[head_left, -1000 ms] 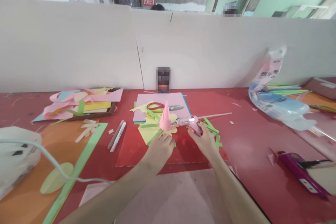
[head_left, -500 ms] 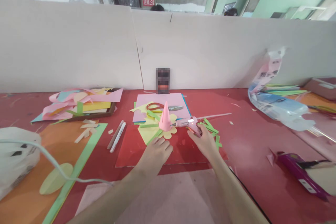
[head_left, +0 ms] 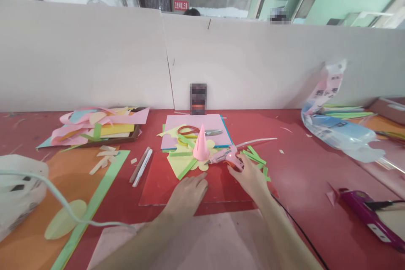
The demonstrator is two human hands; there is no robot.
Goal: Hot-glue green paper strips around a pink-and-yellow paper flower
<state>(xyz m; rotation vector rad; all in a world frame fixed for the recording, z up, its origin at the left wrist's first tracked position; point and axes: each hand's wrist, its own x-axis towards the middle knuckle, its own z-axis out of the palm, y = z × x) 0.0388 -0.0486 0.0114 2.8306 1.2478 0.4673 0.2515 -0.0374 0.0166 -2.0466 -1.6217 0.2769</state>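
Head view shows the person's right grip (head_left: 249,173) clamped around the handle of a pink glue gun (head_left: 220,155), fingers curled under its body near the trigger. Its nozzle points left and away from this grip, just beside the base of a pink paper cone (head_left: 201,147); whether the two touch, one cannot tell. A pale glue stick (head_left: 257,141) sticks out of the gun's back end, beyond the grip and to its right.

Standing point up, the cone lies to the left of the right grip and beyond it, and directly beyond the left grip (head_left: 190,189), apart from it. Yellow petals (head_left: 203,166) spread around the cone's foot, nearer to the left grip than the scissors (head_left: 190,130) farther out.

Palm down, the left grip is low over a red sheet (head_left: 158,190), fingers loosely bent and side by side; its underside is hidden, so one cannot tell whether it closes on anything. Both forearms come in from the near edge, slanting inward toward the cone.

Green strips (head_left: 255,156) lie just beyond the right grip, while two pens (head_left: 142,168) lie on the red worktop (head_left: 303,185) left of the left grip.
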